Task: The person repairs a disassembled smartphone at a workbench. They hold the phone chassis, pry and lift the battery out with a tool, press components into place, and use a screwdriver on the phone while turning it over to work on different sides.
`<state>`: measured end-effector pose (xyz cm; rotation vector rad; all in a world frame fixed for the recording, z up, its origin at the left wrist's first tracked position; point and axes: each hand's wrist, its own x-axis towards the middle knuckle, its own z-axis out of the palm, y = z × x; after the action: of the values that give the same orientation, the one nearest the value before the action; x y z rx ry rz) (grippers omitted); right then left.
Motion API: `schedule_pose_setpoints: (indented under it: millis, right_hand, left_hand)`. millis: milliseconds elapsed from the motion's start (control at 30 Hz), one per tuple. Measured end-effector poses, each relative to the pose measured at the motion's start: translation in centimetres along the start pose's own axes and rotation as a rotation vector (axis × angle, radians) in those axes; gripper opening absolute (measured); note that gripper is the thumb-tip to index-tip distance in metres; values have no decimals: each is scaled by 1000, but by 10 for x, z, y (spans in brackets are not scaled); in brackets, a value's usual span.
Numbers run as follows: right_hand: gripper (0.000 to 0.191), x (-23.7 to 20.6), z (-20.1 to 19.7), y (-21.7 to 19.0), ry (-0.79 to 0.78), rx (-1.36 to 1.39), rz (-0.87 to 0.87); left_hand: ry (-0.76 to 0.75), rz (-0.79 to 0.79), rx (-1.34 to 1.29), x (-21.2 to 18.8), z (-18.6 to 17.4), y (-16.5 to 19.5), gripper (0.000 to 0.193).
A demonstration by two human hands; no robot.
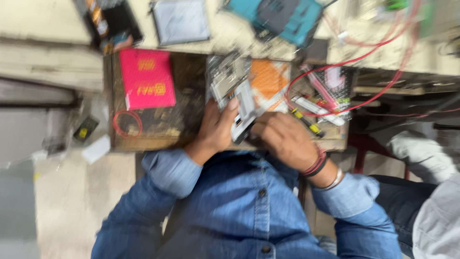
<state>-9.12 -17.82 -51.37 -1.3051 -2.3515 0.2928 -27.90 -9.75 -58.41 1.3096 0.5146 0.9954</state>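
Your hands meet over a small wooden board (187, 120), and the picture is blurred, so fine detail is lost. Your left hand (216, 128) has its fingers curled up around the near edge of an opened phone (229, 79), a grey slab with its insides showing, thumb pressed on its face. Your right hand (286, 139) is closed like a fist just beside it, knuckles up, and a narrow white and dark piece (243, 122) sits between the two hands, touching both; whether your right fingers pinch it or only rest on it cannot be told. Red bands (317, 163) circle your right wrist, and blue denim sleeves (172, 170) cover both forearms. Just beyond your right hand lies an orange pad (268, 79), partly under the phone. Farther out past your right hand, a yellow-and-black tool (306, 122) and a white stick (316, 108) lie inside a loop of red wire (378, 93). Out past your left hand sits a pink card (146, 79), with a red ring (127, 123) near the board's edge below it. Beyond the board, on the bench, rest a grey pouch (181, 20) and a teal case (280, 17).
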Motion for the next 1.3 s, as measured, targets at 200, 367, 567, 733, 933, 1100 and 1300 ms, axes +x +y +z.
schedule_pose_setpoints:
  millis: [200,367,567,733,933,1100,1300]
  right_hand:
    - [39,-10,4,0,224,85,198]
    - [32,-19,11,-8,324,215,353]
    - [29,-26,9,-13,387,175,307]
    - [26,-29,7,-17,436,94,252]
    - [20,-32,6,-19,463,82,212]
    - [16,-34,5,-20,466,90,207]
    - [15,-33,5,-22,458,105,210]
  left_hand:
    - [49,-135,-321,0,8,-13,55]
    - [20,-141,-348,4,7,-11,65]
    - [8,-166,-340,5,9,-12,72]
    - [9,-180,-320,6,11,-10,73]
    - [19,-176,-284,7,13,-6,72]
    - [34,-180,-270,7,14,-4,74]
    - [30,-147,-263,7,14,-5,73]
